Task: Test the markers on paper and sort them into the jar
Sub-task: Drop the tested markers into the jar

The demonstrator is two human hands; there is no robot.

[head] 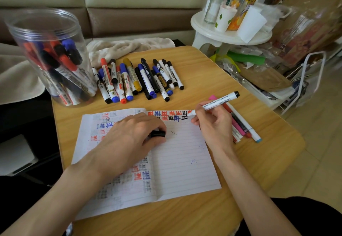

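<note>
A person's right hand [212, 124] pinches a white marker [220, 102], its tip on the lined notebook's [175, 161] top edge among red, blue and black test marks. The left hand [129, 133] rests on the page, fingers curled round a black cap [157, 134]. A marker in the clear jar [24, 37] reads "BOARD".

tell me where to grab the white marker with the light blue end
Pinch the white marker near its light blue end, from the right: that end juts past the neighbouring markers, which lie along its left side, and its right side faces bare table.
</note>
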